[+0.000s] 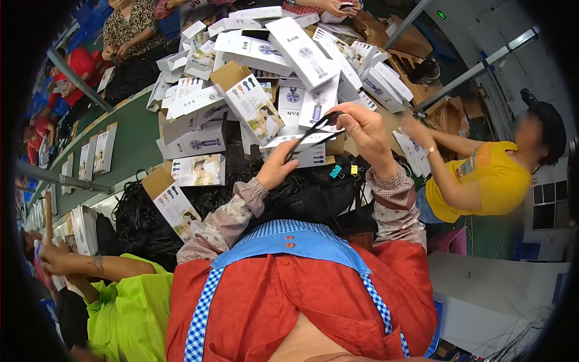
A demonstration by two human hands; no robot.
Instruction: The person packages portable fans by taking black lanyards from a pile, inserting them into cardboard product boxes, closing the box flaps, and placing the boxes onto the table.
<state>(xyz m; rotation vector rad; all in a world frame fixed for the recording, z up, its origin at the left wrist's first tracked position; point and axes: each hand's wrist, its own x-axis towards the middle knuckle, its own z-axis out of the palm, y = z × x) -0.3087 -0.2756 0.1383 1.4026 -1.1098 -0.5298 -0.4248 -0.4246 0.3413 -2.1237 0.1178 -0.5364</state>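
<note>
A thin black cord is stretched between my two hands, above the front of a heap of white cartons printed with handheld fans. The thumb and fingers of my right hand pinch its gathered upper end. On the other side, my left hand is closed on the lower end, with its fingers pointing up toward the heap. Just beyond the cord stands an open carton with its brown inner flap raised. Under my hands lies a dark pile of black cords, partly hidden by my sleeves.
Green and yellow binder clips sit below my right hand. Another open carton leans by my left forearm. A person in yellow works at right, one in lime green at left. A green conveyor belt carries standing cartons.
</note>
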